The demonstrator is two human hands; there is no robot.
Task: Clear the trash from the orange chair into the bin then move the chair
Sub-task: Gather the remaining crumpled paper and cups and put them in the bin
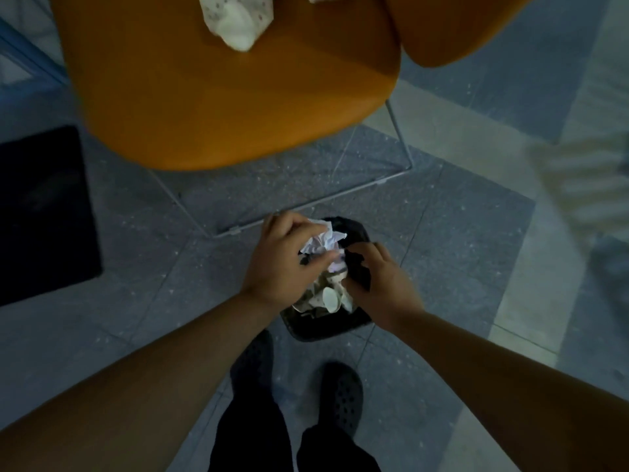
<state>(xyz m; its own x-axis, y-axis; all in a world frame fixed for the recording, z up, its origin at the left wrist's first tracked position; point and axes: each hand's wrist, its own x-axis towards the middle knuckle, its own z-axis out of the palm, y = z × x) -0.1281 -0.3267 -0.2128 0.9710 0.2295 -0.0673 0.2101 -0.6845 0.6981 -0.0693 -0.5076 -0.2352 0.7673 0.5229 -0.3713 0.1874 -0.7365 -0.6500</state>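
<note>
A: Dim room, grey speckled floor (442,233), a dark mat (44,212) lying far left

B: And the chair (218,97) fills the far side, orange seat on a thin metal frame (400,144), with a crumpled white wrapper (235,18) on the seat near its far edge

A: Down near the feet, the bin (326,325) stands on the floor just this side of the chair frame, black, with cups (330,299) and scraps inside

B: Left hand (289,260) is over the bin, fingers closed around a wad of white paper (323,241)

A: Right hand (377,281) sits at the bin's right side, fingers curled on something dark, the liner (357,267) perhaps; too murky to be sure

B: Both forearms bare, black shoes (340,396) planted just near of the bin
</note>
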